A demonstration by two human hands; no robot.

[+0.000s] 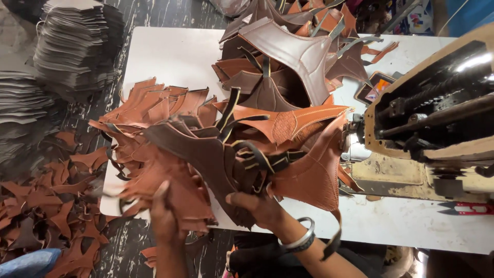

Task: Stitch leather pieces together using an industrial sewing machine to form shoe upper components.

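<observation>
Here, both hands worked a heap of cut leather pieces (206, 149) at the near edge of a white table (170, 56). The left hand (163, 213) was under the tan pieces at the heap's left side, thumb up against them, fingers closed on the stack; motion blur hid the exact grip. The right hand (260, 206), with metal bangles (301, 238) on its wrist, pinched a dark brown piece with black straps near the heap's middle. More brown pieces lay piled toward the table's far side. A sewing machine (432, 118) stood at the right, touching the heap's edge. Red snips (468, 208) lay on the table below it. Scraps (46, 206) covered the floor at left, and grey stacks (72, 41) stood beyond.
</observation>
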